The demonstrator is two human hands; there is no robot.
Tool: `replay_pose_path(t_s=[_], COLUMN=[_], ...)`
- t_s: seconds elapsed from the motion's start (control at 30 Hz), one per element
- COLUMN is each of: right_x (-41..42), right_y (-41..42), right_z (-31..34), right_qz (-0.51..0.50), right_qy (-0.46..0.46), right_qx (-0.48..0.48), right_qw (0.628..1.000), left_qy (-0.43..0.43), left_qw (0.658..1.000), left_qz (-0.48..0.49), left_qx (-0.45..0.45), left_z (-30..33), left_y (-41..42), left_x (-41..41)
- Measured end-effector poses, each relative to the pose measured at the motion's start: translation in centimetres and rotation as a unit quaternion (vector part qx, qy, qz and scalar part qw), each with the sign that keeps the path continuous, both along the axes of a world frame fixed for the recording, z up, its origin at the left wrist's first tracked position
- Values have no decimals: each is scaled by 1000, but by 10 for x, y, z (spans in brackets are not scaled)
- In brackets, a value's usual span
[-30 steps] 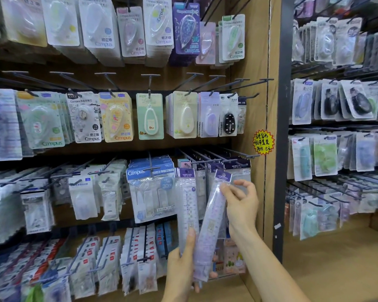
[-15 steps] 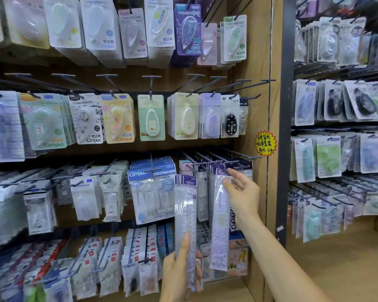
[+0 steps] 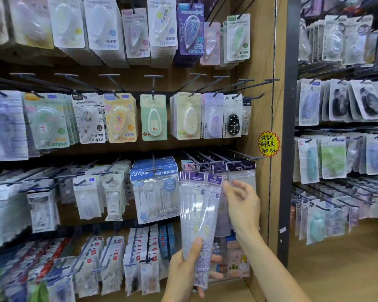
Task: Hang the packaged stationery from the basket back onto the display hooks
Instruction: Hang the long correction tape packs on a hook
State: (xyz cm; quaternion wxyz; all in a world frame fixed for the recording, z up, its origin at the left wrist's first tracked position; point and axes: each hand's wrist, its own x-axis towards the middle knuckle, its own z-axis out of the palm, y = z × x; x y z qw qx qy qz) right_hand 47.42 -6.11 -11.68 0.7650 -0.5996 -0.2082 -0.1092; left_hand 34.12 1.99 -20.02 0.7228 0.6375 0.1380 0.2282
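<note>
My left hand (image 3: 187, 271) sits low, thumb up and fingers curled in a grip; right hand (image 3: 241, 205) is raised, fingers loosely spread.

The lone head camera is looking forward and slightly down, close to the display hooks (image 3: 207, 168), wooden divider (image 3: 262, 118) right.

I am viewing a wooden display wall (image 3: 258, 62) carrying rows of dark metal hooks (image 3: 238, 86). Carded correction tapes (image 3: 154, 117) are hanging along the upper and middle rows. Blue-headed Campus refill packs (image 3: 155, 188) are hanging on the third row. Small red-labelled packets (image 3: 92, 258) are filling the bottom row. A yellow starburst price tag (image 3: 268, 143) is sticking to the right-hand post.
</note>
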Motion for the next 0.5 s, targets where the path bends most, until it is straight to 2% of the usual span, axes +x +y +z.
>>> replay_pose_path(t_s=[0.07, 0.13, 0.3, 0.5], right_x=[-2, 1, 10, 22], right_y=[2, 3, -4, -1], right_z=[-2, -3, 1, 15], right_qz=[57, 60, 64, 80], right_qy=[42, 57, 28, 13], right_qx=[36, 69, 100, 85], right_qw=[997, 994, 993, 993], left_qy=[-2, 8, 26, -24], left_qw=[1000, 1000, 997, 995], left_qz=[8, 18, 65, 74], left_qx=[4, 3, 19, -66], left_z=[-2, -5, -10, -14], left_y=[-4, -6, -4, 7], left_x=[4, 8, 9, 2])
